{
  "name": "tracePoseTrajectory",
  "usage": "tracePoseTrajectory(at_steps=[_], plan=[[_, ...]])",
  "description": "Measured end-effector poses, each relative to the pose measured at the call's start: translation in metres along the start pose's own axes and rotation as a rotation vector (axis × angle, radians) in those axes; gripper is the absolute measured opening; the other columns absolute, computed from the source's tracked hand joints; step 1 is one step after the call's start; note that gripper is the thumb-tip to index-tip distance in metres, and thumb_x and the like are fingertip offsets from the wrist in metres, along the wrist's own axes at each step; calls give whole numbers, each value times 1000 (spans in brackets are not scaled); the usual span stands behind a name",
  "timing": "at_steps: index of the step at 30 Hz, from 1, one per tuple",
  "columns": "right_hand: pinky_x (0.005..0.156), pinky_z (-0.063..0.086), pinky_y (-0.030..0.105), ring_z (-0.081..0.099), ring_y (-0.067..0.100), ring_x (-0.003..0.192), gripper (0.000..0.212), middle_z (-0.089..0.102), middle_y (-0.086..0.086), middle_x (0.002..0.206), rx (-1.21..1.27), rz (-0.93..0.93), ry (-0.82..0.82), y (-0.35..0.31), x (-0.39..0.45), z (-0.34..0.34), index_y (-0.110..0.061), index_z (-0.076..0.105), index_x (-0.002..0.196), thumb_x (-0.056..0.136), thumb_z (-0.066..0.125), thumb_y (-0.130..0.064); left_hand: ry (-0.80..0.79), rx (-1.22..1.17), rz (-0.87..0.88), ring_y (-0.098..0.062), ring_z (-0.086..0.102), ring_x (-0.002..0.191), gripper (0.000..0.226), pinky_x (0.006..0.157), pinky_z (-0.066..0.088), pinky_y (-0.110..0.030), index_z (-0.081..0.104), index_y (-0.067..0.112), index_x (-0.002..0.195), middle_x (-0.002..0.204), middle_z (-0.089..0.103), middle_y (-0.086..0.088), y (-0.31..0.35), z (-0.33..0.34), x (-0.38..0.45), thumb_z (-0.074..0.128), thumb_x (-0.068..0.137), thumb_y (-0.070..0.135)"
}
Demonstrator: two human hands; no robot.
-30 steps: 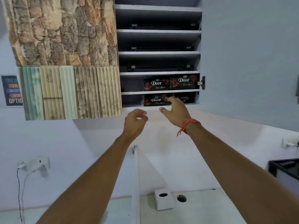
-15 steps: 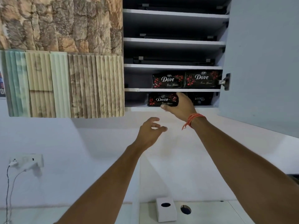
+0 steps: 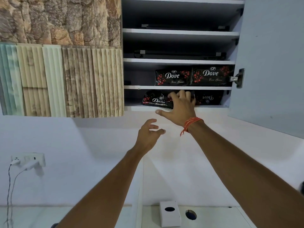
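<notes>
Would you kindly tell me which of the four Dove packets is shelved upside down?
The bottom-right packet: its Dove lettering reads inverted, whereas the other three read upright.

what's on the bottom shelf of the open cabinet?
Two black Dove packs: the left pack, held by the right hand, and an upside-down right pack. The hand covers where they meet; behind them it is too dark to tell.

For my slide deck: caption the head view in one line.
Right hand grips a black Dove packet on the cabinet's bottom shelf while the open left hand hovers below.
</notes>
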State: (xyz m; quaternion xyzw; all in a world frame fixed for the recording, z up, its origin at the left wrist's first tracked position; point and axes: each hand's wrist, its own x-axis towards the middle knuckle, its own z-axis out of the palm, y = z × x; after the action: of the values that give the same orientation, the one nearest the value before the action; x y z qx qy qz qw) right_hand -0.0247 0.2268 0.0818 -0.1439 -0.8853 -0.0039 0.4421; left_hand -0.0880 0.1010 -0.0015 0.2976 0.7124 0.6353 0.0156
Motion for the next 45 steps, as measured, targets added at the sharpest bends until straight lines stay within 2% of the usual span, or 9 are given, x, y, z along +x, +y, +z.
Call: tracePoseTrajectory(at_steps=[7,12,15,20,22,25,32,41,45], plan=[[87,51,48,60,29,100,36,66,6,103,257,-127,248,-3,-29,8,-10,57,100,70,76,-16,33,-77,-51,-16,65,94,44,82,52,-33,58,24,122,108,68,0,-19,5,-13,73,80,23],[95,48,43,54,31,114,20,65,11,117,222,-219,407,1,-84,18,-7,59,89,70,64,-2,29,-205,-150,-16,63,74,32,58,49,-20,60,12,116,86,70,-3,-48,30,-50,65,85,5],[92,49,42,51,31,108,15,64,17,111,297,-166,431,11,-146,37,-11,49,81,71,51,1,57,-272,-266,-25,66,75,23,62,49,-26,63,14,102,92,71,-14,-78,54,-75,62,80,9],[85,52,40,47,27,107,33,62,14,109,287,77,228,49,-244,84,-10,54,81,60,59,15,80,-426,-619,-26,68,70,30,59,50,-27,62,10,113,108,71,-18,-131,107,-126,55,85,0],[80,53,37,47,26,106,36,63,12,108,288,133,166,63,-271,97,-9,57,80,57,58,18,105,-583,-769,-25,68,75,27,73,54,-34,61,12,113,106,72,-15,-149,125,-148,50,91,2],[80,53,36,47,26,106,37,63,10,109,274,181,57,89,-302,122,-7,59,80,53,61,18,201,-856,-910,-30,71,97,23,97,53,-46,63,12,112,111,72,-14,-180,146,-175,48,96,15],[84,53,49,51,32,106,36,64,13,110,207,221,-214,139,-368,196,-8,67,93,61,58,6,315,-1150,-988,-35,60,119,61,107,42,-52,61,18,125,124,65,-11,-255,185,-185,48,87,64],[84,49,44,50,30,106,36,62,11,112,182,161,-545,126,-435,266,-13,68,97,63,70,-3,345,-871,-1017,-33,65,98,29,89,51,-43,67,-2,108,101,68,-19,-342,199,-173,69,80,6],[90,46,43,52,29,114,39,58,7,122,273,-12,-764,119,-455,270,-17,64,107,71,71,-32,452,-780,-1099,-35,66,84,13,81,56,-46,65,1,94,90,66,-20,-383,175,-177,61,81,0]])
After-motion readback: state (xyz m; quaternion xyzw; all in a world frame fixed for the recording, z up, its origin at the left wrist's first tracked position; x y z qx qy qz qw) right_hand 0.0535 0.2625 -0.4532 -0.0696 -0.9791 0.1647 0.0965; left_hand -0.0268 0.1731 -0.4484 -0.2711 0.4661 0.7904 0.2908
